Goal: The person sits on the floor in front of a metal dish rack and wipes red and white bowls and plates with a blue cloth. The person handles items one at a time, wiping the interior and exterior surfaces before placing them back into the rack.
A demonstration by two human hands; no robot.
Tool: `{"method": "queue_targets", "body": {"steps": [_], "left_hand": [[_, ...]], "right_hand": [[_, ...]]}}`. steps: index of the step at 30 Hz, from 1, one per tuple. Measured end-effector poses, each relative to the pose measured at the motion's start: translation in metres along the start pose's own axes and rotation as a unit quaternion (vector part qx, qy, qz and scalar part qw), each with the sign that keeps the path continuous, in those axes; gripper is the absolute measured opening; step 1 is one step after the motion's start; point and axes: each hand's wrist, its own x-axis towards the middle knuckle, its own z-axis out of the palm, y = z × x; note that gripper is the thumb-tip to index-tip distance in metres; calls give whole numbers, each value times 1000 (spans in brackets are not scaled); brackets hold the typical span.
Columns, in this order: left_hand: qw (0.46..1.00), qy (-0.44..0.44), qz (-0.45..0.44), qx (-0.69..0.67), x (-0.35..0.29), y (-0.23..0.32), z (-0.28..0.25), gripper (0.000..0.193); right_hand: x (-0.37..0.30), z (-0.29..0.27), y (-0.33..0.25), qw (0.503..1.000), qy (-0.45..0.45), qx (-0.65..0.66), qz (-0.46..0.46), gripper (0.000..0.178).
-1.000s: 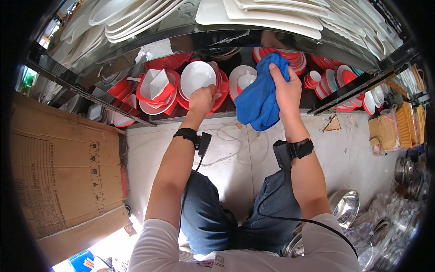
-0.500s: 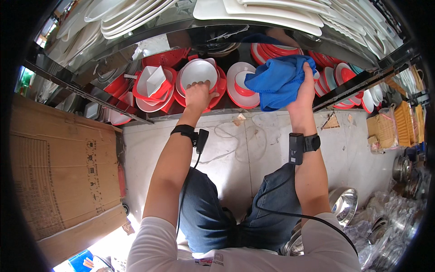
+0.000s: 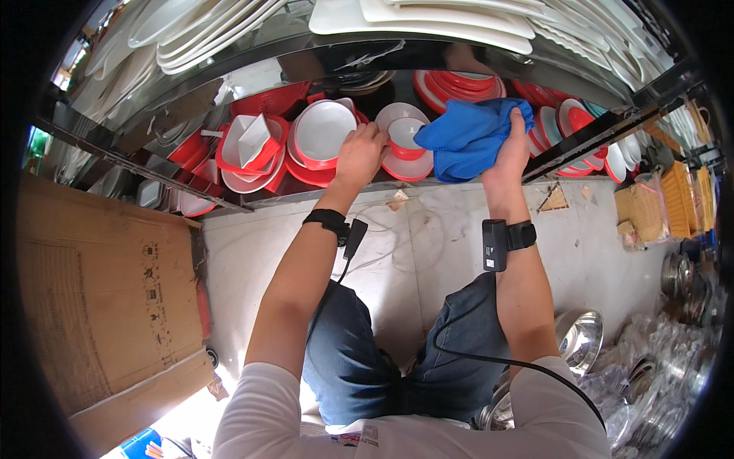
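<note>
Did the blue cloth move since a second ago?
Yes. The blue cloth in the right hand went further in over the red and white bowl on the shelf.

Both bare forearms reach up toward twelve o'clock, each wrist banded in black. The left hand (image 3: 359, 155) lies palm-down, fingers curled at eleven o'clock. The right hand (image 3: 506, 157) grips closed at one o'clock, thumb raised.
</note>
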Motion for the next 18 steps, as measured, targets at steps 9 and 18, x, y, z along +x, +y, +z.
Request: {"method": "queue_targets", "body": {"steps": [9, 18], "left_hand": [[994, -96, -1, 52, -1, 7, 72, 31], [985, -78, 14, 156, 10, 10, 94, 20]], "right_hand": [[-16, -8, -13, 997, 18, -75, -9, 36], [-24, -16, -23, 996, -13, -84, 15, 36]]}}
